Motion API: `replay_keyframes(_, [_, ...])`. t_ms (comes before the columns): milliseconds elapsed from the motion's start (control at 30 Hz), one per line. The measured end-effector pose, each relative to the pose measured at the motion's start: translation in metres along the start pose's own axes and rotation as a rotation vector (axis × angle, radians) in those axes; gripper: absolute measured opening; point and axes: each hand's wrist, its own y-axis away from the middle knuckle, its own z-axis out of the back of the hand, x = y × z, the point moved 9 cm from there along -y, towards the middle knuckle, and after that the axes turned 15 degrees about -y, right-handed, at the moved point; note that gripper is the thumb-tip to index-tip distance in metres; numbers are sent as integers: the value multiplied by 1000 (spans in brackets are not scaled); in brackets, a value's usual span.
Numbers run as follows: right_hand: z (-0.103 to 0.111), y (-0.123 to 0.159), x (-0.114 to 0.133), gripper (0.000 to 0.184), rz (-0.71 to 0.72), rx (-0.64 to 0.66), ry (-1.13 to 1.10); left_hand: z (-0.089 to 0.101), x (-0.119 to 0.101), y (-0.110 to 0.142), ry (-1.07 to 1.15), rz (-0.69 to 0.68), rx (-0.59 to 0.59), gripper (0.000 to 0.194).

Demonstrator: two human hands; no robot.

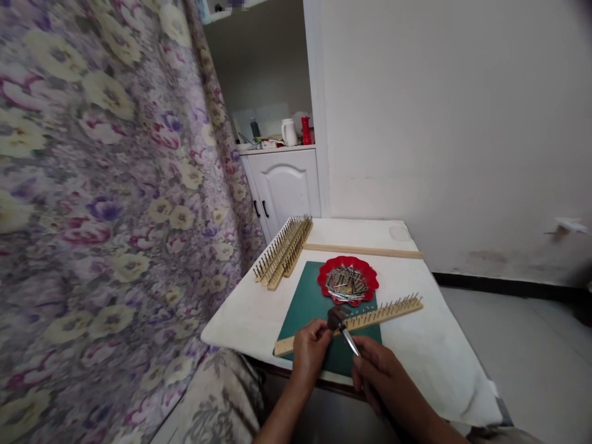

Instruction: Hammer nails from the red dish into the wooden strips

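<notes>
My right hand [380, 370] is wrapped round a hammer [350, 343], its dark head close to the fingers of my left hand [312, 346]. Those left fingers are pinched together over a wooden strip [283, 346]; what they hold, if anything, is hidden by the fingers and the hammer head. From the strip's right part a row of nails [388, 310] stands up, and its left end is bare wood. Beneath it lies a green cutting mat [303, 299]. A red scalloped dish [325, 267] full of loose nails [346, 285] sits just beyond the strip.
Several nail-studded wooden strips [282, 250] lie at the table's left edge. A plain wooden strip [365, 251] crosses the back of the white-covered table [416, 351]. A floral curtain [139, 216] hangs at the left, and a white cabinet [289, 185] stands behind.
</notes>
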Motion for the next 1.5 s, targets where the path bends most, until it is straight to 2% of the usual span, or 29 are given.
replay_keyframes(133, [13,-2,10,29,43,-74,-80,3,-2,0,27,-33,37,12])
replay_keyframes(233, [29,-5,21,32,86,-156,-143,14,-2,-4,15,-69,34,13])
replay_keyframes(333, [43,-9,32,32,141,-216,-179,28,-4,-20,-14,-105,-5,13])
replay_keyframes(433, [51,-11,36,32,165,-251,-190,31,-19,-49,-81,-176,1,12])
replay_keyframes(567, [51,-14,34,31,149,-259,-191,11,-51,-90,-299,-317,107,13])
replay_keyframes(633, [49,-15,32,30,142,-246,-192,-5,-58,-106,-453,-329,192,16])
replay_keyframes(767, [48,-16,30,29,134,-229,-198,-28,-56,-125,-603,-272,306,13])
replay_keyframes(933, [49,-17,30,29,130,-231,-192,-41,-50,-134,-647,-222,346,14])
replay_keyframes(1133, [51,-17,28,32,136,-247,-166,-42,-60,-136,-627,-284,385,10])
replay_keyframes(1267, [54,-18,34,33,195,-254,-152,-18,-77,-127,-565,-349,285,12])
replay_keyframes(1367, [59,-17,40,34,246,-299,-117,8,-89,-106,-500,-376,157,17])
replay_keyframes(1433, [61,-16,42,36,262,-337,-94,21,-97,-81,-437,-397,94,16])
replay_keyframes(1500, [61,-16,42,37,268,-358,-79,23,-105,-50,-357,-440,92,13])
